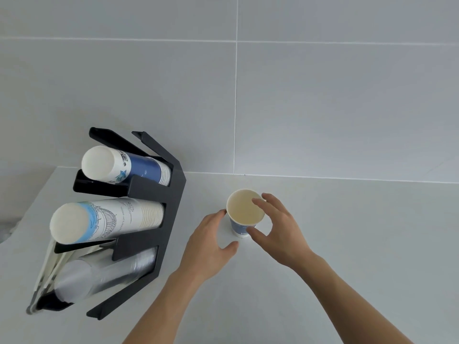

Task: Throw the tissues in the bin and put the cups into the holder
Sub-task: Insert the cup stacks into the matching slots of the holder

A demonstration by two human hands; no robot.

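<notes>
Item: my right grip [274, 228], open, fingers curled around the paper cup [244, 213], index over its rim, thumb near its base; whether it touches I cannot tell. Left grip [211, 240], open, fingertips at the cup's left side. Cup: blue-sided, upright, on the white bench [347, 244]. Left of it: black holder [154, 227], three slots, blue cup stack [129, 166], white printed stack [104, 220], clear stack [104, 274].
</notes>
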